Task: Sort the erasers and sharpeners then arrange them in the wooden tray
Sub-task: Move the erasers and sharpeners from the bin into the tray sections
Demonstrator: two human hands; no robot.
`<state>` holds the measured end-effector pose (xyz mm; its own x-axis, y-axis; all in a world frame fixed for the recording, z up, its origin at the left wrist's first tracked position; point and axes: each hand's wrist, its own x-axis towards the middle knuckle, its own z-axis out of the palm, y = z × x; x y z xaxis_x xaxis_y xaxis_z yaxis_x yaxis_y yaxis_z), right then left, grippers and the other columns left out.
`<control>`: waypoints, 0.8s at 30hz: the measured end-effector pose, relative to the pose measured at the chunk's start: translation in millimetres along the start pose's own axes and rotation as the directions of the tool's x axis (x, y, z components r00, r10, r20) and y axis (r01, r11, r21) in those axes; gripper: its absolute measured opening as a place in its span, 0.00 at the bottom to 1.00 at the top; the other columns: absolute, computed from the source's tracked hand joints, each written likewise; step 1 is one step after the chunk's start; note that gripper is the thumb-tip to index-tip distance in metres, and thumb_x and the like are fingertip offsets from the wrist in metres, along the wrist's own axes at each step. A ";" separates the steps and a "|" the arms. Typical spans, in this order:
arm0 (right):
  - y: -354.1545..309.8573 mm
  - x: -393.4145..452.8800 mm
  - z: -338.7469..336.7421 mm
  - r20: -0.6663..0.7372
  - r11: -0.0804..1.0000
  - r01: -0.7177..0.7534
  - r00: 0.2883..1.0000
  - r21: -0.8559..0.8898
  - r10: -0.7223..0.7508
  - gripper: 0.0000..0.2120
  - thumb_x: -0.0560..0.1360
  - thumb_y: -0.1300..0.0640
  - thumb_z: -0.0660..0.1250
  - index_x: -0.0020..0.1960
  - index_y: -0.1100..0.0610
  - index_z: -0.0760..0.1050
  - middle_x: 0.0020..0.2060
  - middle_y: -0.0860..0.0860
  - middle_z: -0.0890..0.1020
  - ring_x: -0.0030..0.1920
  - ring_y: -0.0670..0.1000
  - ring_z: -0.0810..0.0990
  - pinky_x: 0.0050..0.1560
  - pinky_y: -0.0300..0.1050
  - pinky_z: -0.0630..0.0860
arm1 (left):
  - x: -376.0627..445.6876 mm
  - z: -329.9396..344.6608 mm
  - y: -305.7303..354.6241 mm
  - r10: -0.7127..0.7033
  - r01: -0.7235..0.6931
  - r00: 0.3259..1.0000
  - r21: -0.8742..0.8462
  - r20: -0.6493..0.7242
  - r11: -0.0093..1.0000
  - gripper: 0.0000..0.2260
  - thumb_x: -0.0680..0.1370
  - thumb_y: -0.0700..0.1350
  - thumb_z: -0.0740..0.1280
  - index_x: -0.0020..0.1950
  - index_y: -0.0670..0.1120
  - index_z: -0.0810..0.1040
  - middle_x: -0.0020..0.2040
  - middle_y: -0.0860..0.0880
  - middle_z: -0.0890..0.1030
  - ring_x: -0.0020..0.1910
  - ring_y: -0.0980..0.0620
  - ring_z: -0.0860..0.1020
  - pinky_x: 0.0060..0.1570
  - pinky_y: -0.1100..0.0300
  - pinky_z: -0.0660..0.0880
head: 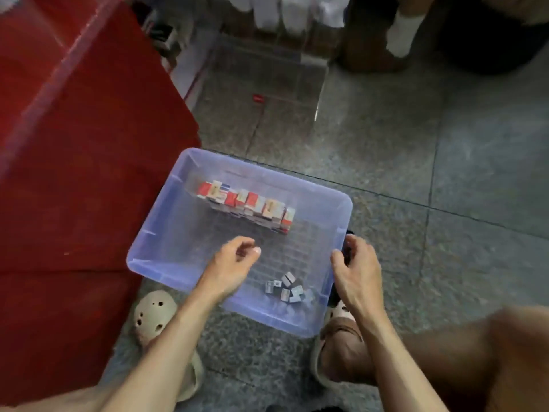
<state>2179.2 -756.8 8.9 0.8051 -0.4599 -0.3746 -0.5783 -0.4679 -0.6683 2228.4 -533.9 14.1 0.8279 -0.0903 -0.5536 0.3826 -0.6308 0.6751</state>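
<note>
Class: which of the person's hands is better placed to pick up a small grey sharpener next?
Probably the left hand: it hovers empty inside the translucent blue plastic tub, beside the small grey sharpeners. The right hand grips something dark.

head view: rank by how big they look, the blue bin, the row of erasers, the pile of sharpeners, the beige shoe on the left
1. blue bin, by far the largest.
2. row of erasers.
3. beige shoe, partly hidden by the arm, so its rank against the erasers is unsure.
4. pile of sharpeners, smallest.

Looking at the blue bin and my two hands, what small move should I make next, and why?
Probably reach the left hand, loosely curled and holding nothing, toward the loose grey pieces near the bin's near right corner; the right hand grips something dark at the rim.
</note>
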 end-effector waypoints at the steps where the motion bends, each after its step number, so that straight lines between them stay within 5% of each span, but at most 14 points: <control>1: 5.0 6.6 7.6 -0.026 0.999 0.003 1.000 -0.032 -0.004 0.15 0.72 0.48 0.59 0.53 0.54 0.77 0.46 0.52 0.80 0.49 0.58 0.78 0.50 0.54 0.76 | 15.1 6.4 -3.6 0.005 -0.007 0.999 0.054 0.046 0.999 0.11 0.80 0.48 0.66 0.61 0.47 0.77 0.53 0.52 0.79 0.54 0.52 0.77 0.54 0.61 0.71; 7: 28.2 15.9 51.6 -0.185 0.994 0.020 0.982 -0.110 -0.040 0.26 0.73 0.50 0.60 0.68 0.60 0.71 0.58 0.57 0.77 0.58 0.59 0.72 0.61 0.52 0.67 | 83.9 54.4 -39.3 -0.003 -0.123 0.929 0.314 0.370 0.941 0.19 0.79 0.50 0.68 0.67 0.45 0.74 0.61 0.46 0.78 0.56 0.52 0.76 0.55 0.60 0.71; 12: 36.2 18.4 63.2 -0.295 0.995 0.049 0.953 -0.086 -0.073 0.26 0.72 0.53 0.61 0.67 0.61 0.72 0.57 0.57 0.77 0.57 0.57 0.71 0.61 0.47 0.65 | 123.9 92.7 -62.0 -0.025 -0.381 0.778 0.503 0.628 0.776 0.32 0.74 0.51 0.72 0.75 0.46 0.65 0.72 0.44 0.71 0.67 0.47 0.73 0.65 0.54 0.70; 16: 37.8 18.9 64.2 -0.308 0.991 0.062 0.947 -0.119 -0.096 0.25 0.72 0.53 0.62 0.66 0.62 0.73 0.56 0.57 0.77 0.57 0.59 0.73 0.62 0.43 0.63 | 138.0 111.8 -79.9 -0.085 -0.497 0.677 0.540 0.731 0.679 0.40 0.69 0.51 0.75 0.77 0.49 0.60 0.72 0.43 0.69 0.68 0.44 0.70 0.63 0.55 0.71; 21: 40.5 20.8 65.9 -0.331 0.988 0.081 0.936 -0.131 -0.121 0.24 0.72 0.53 0.62 0.66 0.62 0.74 0.53 0.57 0.78 0.54 0.59 0.73 0.60 0.44 0.64 | 129.7 131.4 -98.0 -0.067 -0.466 0.635 0.451 0.770 0.761 0.30 0.68 0.46 0.74 0.68 0.48 0.67 0.60 0.46 0.77 0.53 0.47 0.76 0.50 0.58 0.74; 24: 39.9 20.7 66.5 -0.337 0.989 0.080 0.934 -0.126 -0.118 0.24 0.72 0.53 0.62 0.66 0.62 0.74 0.52 0.56 0.77 0.53 0.58 0.73 0.58 0.40 0.63 | 130.5 140.4 -103.2 -0.086 -0.436 0.631 0.444 0.771 0.783 0.30 0.66 0.50 0.75 0.66 0.51 0.68 0.59 0.47 0.75 0.53 0.48 0.75 0.49 0.57 0.73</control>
<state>2181.5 -734.8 -68.2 0.7761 -0.6283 -0.0544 -0.5239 -0.5943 -0.6102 2239.4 -588.8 -196.2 0.1732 -0.5970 -0.7833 -0.2430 -0.7966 0.5535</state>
